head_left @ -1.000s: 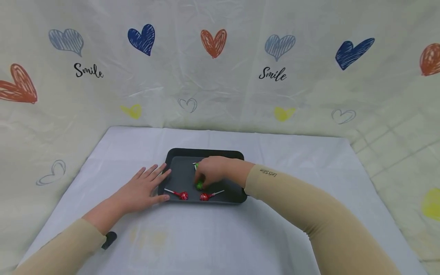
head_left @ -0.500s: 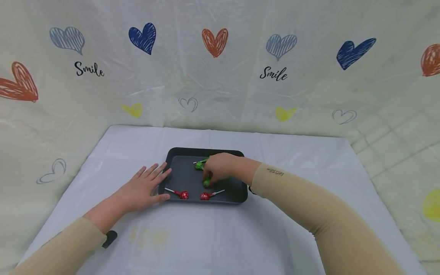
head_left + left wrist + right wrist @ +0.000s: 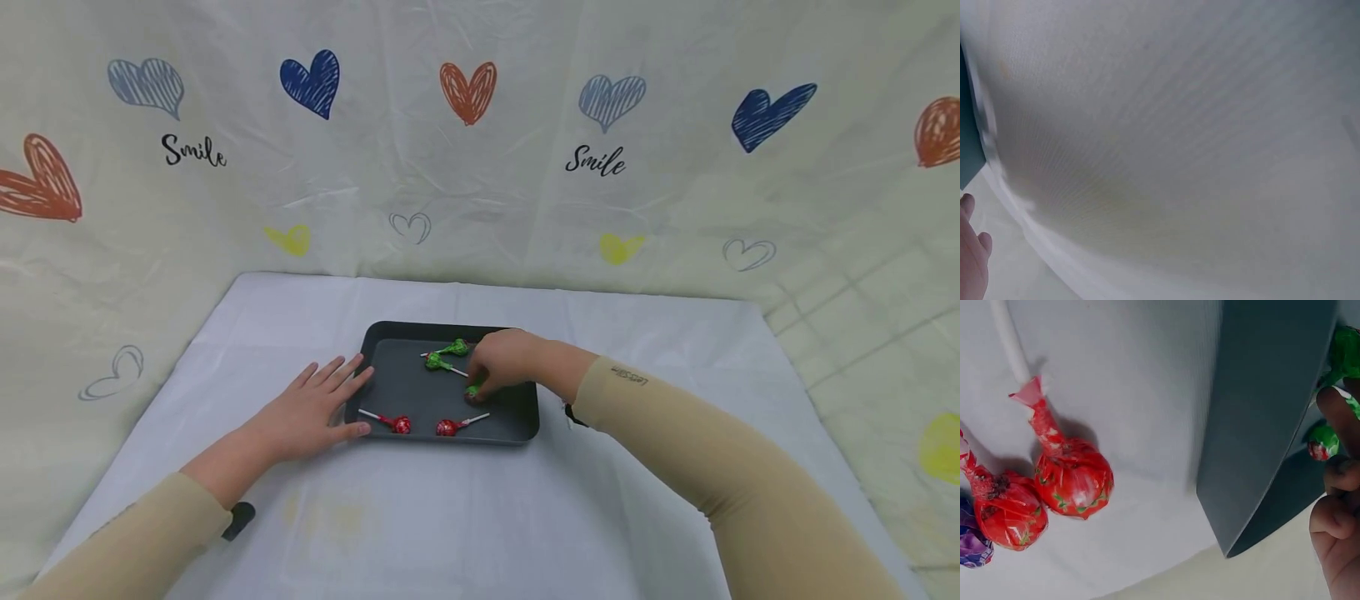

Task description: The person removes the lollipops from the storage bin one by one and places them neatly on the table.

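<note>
Where the right hand (image 3: 510,362) reaches: into the right half of a dark tray (image 3: 393,387), fingers curled together around a green-wrapped lollipop (image 3: 472,394); its candy end shows below the fingertips, the stick is hidden, and whether it touches the tray floor cannot be told.
Shift: one second ago the hand and its lollipop were near the tray's middle; both have since travelled to the right.
Uncovered: the nearer green lollipop (image 3: 434,362), stick pointing toward the fingers, and the farther green lollipop (image 3: 458,347), stick pointing left; the hand largely hid both a second ago.
Left hand (image 3: 315,417): fingers straight and fanned apart, tips at the tray's left rim, nothing in its grasp, its position unchanged.
Near edge of the tray: the left red lollipop (image 3: 402,425) and the right red lollipop (image 3: 446,427), candy ends facing each other, sticks outward, both unmoved.
Outside the tray: one red-wrapped candy (image 3: 1074,478) just beside another red-wrapped candy (image 3: 1011,512), with a purple-wrapped candy (image 3: 972,540) next in line, seen from the right wrist on white cloth (image 3: 390,517).
Backdrop: a pale sheet (image 3: 510,192) printed with hearts and "Smile."
</note>
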`<state>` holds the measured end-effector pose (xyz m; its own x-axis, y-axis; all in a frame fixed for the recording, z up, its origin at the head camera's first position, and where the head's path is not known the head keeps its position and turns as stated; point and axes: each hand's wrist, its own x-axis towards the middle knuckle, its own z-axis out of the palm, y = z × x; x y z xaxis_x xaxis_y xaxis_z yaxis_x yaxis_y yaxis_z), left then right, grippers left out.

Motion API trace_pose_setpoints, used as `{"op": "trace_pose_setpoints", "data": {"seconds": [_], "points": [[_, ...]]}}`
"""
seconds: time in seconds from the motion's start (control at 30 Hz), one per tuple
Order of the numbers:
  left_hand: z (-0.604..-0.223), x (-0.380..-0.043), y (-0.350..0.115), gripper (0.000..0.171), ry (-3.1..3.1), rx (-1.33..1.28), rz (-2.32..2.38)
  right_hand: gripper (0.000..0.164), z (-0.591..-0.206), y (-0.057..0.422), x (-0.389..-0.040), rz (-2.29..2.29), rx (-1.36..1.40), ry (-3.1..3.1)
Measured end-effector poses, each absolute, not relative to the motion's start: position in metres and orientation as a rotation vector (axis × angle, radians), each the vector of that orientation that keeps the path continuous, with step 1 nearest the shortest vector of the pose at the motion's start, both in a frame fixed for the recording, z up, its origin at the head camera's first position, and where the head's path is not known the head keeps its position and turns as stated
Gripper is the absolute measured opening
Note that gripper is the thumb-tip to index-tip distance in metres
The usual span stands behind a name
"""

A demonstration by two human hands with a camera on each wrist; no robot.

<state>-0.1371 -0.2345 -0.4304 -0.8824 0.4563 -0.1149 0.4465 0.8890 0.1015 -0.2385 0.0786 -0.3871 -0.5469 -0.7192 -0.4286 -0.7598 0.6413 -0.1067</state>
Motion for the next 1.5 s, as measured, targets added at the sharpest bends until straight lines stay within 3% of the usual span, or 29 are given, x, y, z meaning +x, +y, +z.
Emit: {"op": "trace_pose_setpoints", "data": {"seconds": [0.23, 0.5, 1.5], "points": [[-0.431, -0.137, -0.235, 0.087, 2.915, 0.703, 0.108, 0.034, -0.372, 0.083, -0.241, 0.025, -1.167, 2.434], [-0.432, -0.137, -0.236, 0.087, 2.919, 0.705, 0.117, 0.029, -0.361, 0.081, -0.242, -0.024, -1.194, 2.444], [-0.433, -0.138, -0.237, 0.087, 2.922, 0.711, 0.133, 0.027, -0.385, 0.076, -0.228, 0.191, -1.244, 2.362]]}}
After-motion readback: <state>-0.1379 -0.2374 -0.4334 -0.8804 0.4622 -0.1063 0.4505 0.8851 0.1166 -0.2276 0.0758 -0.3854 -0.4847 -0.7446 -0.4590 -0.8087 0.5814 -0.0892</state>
